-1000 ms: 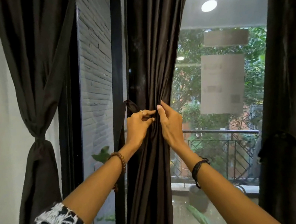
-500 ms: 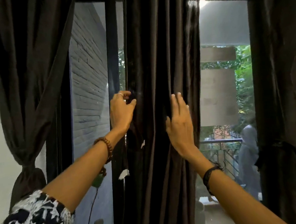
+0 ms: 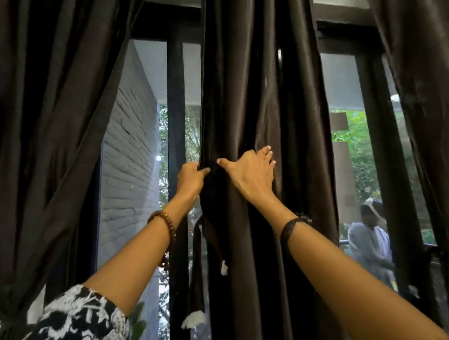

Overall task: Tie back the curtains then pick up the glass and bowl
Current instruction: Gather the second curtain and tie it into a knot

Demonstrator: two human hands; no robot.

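Observation:
A dark brown middle curtain [image 3: 255, 89] hangs gathered in front of the window. My left hand [image 3: 191, 178] grips its left edge, fingers curled round the fabric. On the folds beside it my right hand [image 3: 252, 174] presses, thumb out to the left and fingers bent over a fold. Below my left hand the curtain's tie-back strap [image 3: 198, 271] dangles loose, with white tips at its ends. The left curtain [image 3: 39, 128] is tied back at its waist low on the left. No glass or bowl is in view.
A third dark curtain [image 3: 428, 78] hangs at the right edge. Black window frames [image 3: 174, 120] stand behind the fabric. Outside are a grey brick wall [image 3: 131, 162], green trees and a person [image 3: 372, 237] on the balcony.
The view has tilted upward. Both hands have left the tie at the curtain's waist and moved up the curtain; the strap now hangs loose below them.

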